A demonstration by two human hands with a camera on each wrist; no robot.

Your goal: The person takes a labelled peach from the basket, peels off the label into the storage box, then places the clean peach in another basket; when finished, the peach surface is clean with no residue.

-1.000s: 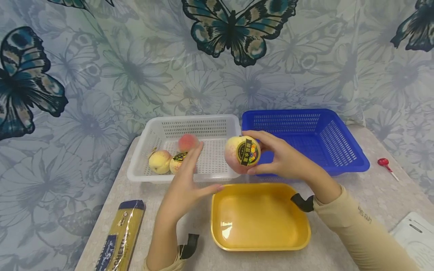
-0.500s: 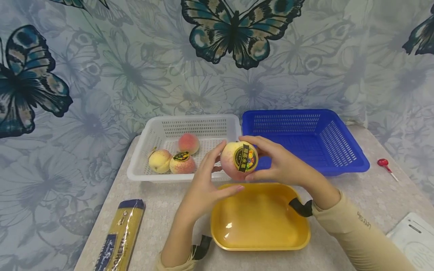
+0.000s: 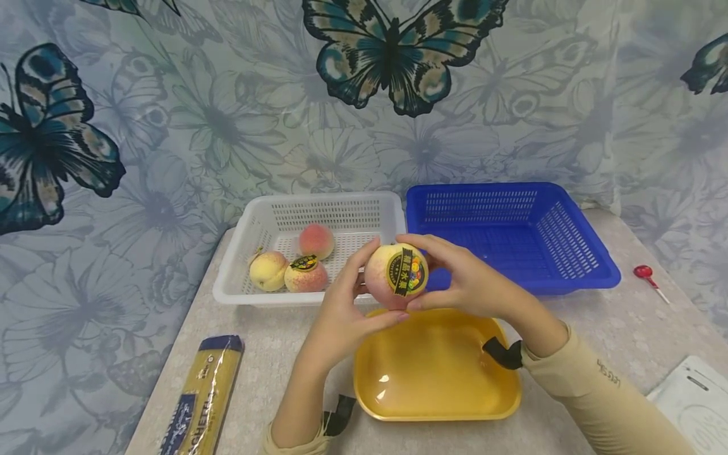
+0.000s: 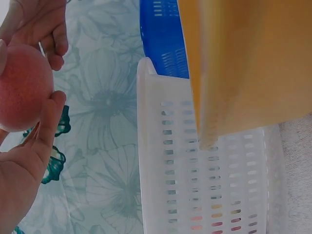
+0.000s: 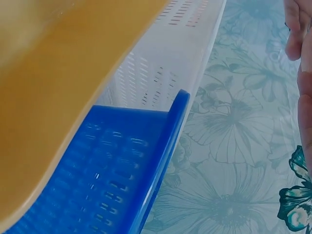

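Peach (image 3: pixel 395 275): held up between both hands, above the far edge of the yellow tray (image 3: pixel 435 404) and just in front of the white basket (image 3: pixel 318 292); roundish, no long axis to speak of.
Sticker (image 3: pixel 405 272): dark round label on the peach, facing the head camera.
Right hand (image 3: pixel 466 281): on the peach's right side, fingers curled over the top and thumb under it; holding the fruit.
Left hand (image 3: pixel 341 303): on the peach's left side, fingers up against it and thumb beneath; also gripping.
Key relation: the peach lies directly between the two palms, each hand about equally near, both touching it.
Blue basket (image 3: pixel 512 240): beyond the right hand, nothing visible inside.
White basket contents: three peaches (image 3: pixel 296 265) beyond the left hand, in the left half; one of them bears a sticker.
Pasta packet (image 3: pixel 201 395): left of the left forearm, lying lengthwise on the table (image 3: pixel 597 316).
Red spoon (image 3: pixel 645 275): well off to the right of the right hand.
White object (image 3: pixel 691 398): near right corner, by the right sleeve; cannot tell what it is.
Backdrop: butterfly-print cloth (image 3: pixel 398 57) behind the baskets.
Head view: shows the sticker and both grips whole.
Left wrist view: shows the peach's plain pink side (image 4: pixel 22 87), fingers (image 4: pixel 48 122) against it; no sticker.
Right wrist view: shows only basket rims, tray underside and fingertips at the frame edge; peach not seen.
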